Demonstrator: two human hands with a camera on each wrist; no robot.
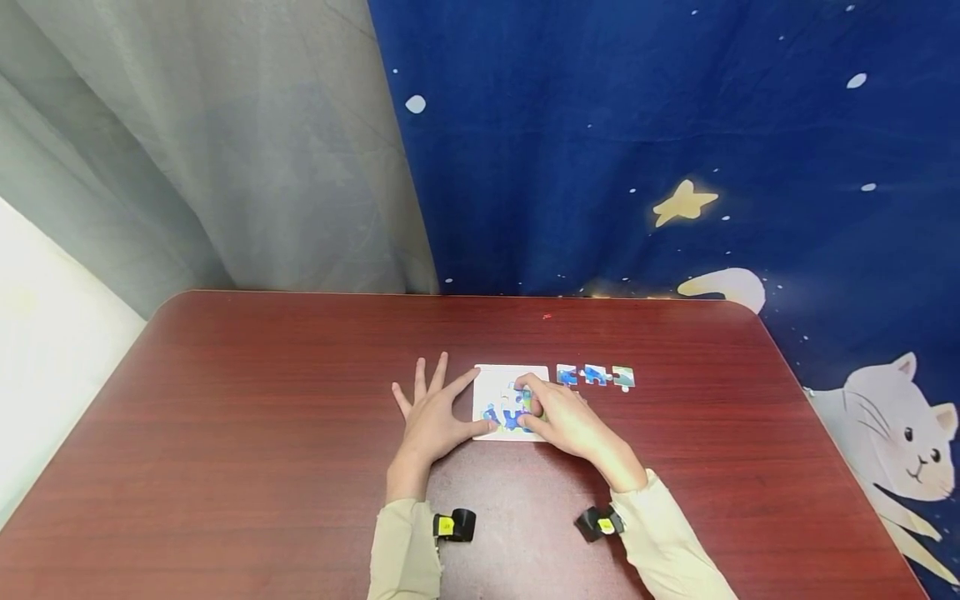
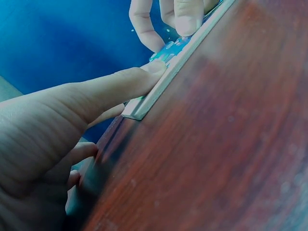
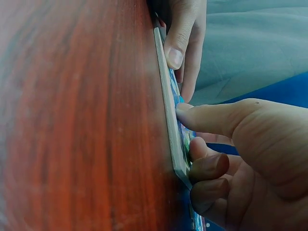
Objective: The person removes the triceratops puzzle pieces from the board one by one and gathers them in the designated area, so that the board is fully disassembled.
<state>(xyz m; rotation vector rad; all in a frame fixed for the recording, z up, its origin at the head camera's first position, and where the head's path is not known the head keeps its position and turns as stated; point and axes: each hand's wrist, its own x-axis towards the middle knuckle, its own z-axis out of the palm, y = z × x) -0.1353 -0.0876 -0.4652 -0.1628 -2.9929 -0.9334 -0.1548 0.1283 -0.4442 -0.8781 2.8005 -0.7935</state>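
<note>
A square white puzzle board (image 1: 489,379) lies flat on the table, with several blue and green pieces set in its lower and right parts. My left hand (image 1: 433,423) is spread at the board's left side, index fingertip by the upper left corner. Its thumb (image 2: 118,85) rests on the pieces near the front edge. Bent over the board, my right hand (image 1: 566,417) holds a puzzle piece (image 1: 516,400) between thumb and index finger, with the other fingers (image 3: 210,168) curled. That hand covers part of the picture.
To the right of the board lie three loose pieces in a row: a blue piece (image 1: 567,374), another blue piece (image 1: 595,375) and a green piece (image 1: 622,377). A tiny red scrap (image 1: 547,317) lies near the back of the brown table (image 1: 300,375). Curtains (image 1: 525,150) hang behind.
</note>
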